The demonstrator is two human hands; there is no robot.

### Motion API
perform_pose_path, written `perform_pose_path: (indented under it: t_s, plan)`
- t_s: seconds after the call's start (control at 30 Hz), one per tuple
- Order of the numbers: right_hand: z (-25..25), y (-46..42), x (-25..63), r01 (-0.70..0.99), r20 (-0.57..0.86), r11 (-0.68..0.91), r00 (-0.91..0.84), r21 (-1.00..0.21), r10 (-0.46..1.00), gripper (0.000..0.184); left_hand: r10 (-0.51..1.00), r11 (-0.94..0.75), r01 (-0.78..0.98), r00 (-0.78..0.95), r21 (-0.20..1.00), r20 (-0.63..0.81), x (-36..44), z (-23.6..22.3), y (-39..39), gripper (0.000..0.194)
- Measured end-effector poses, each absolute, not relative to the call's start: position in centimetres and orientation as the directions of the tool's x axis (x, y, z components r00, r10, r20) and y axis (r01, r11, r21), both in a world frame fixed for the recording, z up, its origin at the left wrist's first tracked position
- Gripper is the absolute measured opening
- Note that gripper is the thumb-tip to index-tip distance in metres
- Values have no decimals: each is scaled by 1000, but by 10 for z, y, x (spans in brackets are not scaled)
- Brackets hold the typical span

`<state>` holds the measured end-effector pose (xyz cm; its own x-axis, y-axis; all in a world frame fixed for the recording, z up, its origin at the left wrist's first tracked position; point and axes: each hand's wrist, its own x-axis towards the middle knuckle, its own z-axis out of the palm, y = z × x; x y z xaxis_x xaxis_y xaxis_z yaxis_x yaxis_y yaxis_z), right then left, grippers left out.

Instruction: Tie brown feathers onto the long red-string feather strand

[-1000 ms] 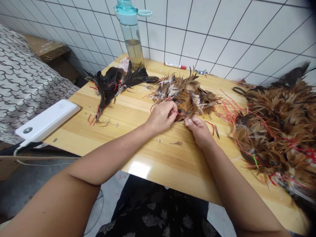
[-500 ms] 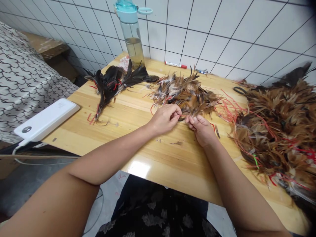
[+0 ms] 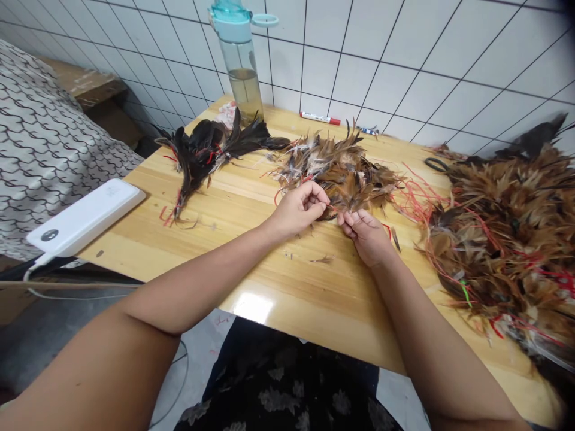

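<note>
Red string (image 3: 331, 207): too fine to trace between left hand (image 3: 302, 209) and right hand (image 3: 366, 232)
Bottle (image 3: 244, 72): top cut off above
Brown feather heap (image 3: 507, 227): runs past the right edge
Patterned cloth (image 3: 49, 155): cut off at left
Marker (image 3: 318, 118): print too small to read

The middle feather pile (image 3: 341, 164) lies on the table (image 3: 278, 287), right of the bottle (image 3: 245, 81).
</note>
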<state>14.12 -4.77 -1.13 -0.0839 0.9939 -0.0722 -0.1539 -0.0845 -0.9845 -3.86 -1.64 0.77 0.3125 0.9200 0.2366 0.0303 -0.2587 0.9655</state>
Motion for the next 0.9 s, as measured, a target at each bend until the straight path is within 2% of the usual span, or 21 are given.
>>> perform_pose_path:
  t_s: [0.13, 0.27, 0.4, 0.5, 0.57, 0.77, 0.83, 0.9]
  plan:
    - [-12, -49, 140, -87, -63, -73, -106, -994, 992, 39, 930, -237, -42, 281, 971, 239, -38, 8, -17, 7]
    - [-8, -48, 140, -174, -56, -66, -62, -983, 996, 40, 910, -337, 115, 294, 934, 292, -40, 4, -14, 8]
    - [-3, -48, 140, -229, -39, -56, -80, -972, 996, 44, 831, -548, 373, 344, 748, 438, -42, 4, -14, 14]
    - [-1, -48, 139, -254, -46, -67, -86, -965, 995, 47, 775, -632, 456, 373, 627, 510, -43, 6, -15, 15]
    - [-2, -48, 138, -287, -54, -79, -97, -955, 994, 48, 787, -617, 458, 372, 640, 492, -44, 7, -15, 14]
    - [-4, -46, 139, -397, -50, -90, -109, -913, 993, 48, 869, -406, 268, 408, 873, 279, -45, 8, -12, 9]
    - [-4, -46, 140, -392, -39, -77, -106, -917, 994, 47, 855, -398, 247, 449, 884, 260, -46, 9, -12, 9]
    - [-4, -46, 141, -379, -34, -68, -97, -923, 995, 48, 817, -470, 273, 495, 839, 297, -47, 10, -12, 11]
